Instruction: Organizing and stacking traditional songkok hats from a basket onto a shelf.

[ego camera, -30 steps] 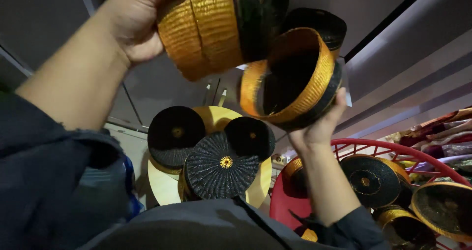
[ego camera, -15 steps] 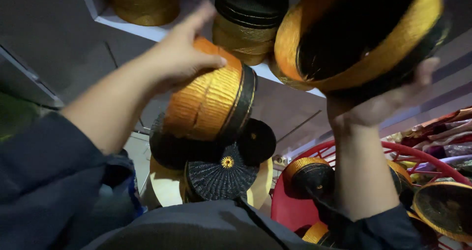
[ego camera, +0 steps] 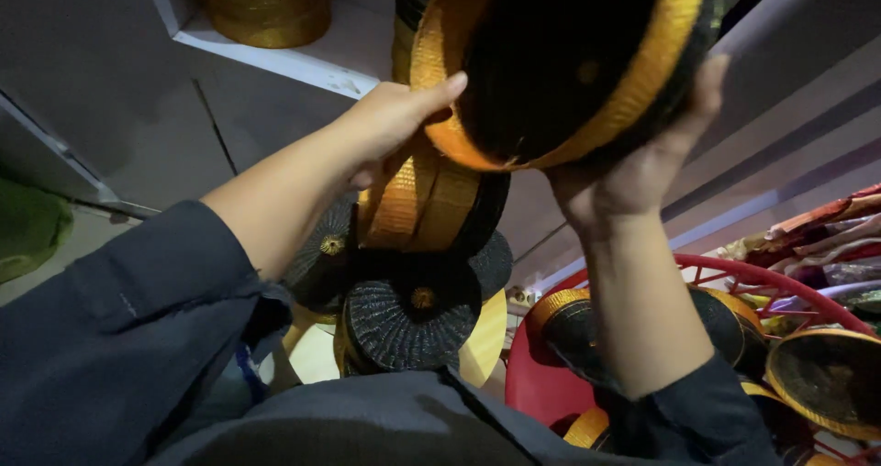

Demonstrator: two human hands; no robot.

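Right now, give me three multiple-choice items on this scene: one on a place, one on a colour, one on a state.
1. Where is the red basket?
A. lower right
B. upper left
C. on the shelf

2. What colour is the band of the round cap in the right hand?
A. green
B. gold
C. white

3. How is that cap turned?
A. dark inside toward the camera
B. flat top toward the camera
C. folded shut

Key: 1 A, it curves beside the right forearm; 2 B, a gold band rings the black hollow; 3 A, the hollow shows. The left hand rests on a gold cap stack.
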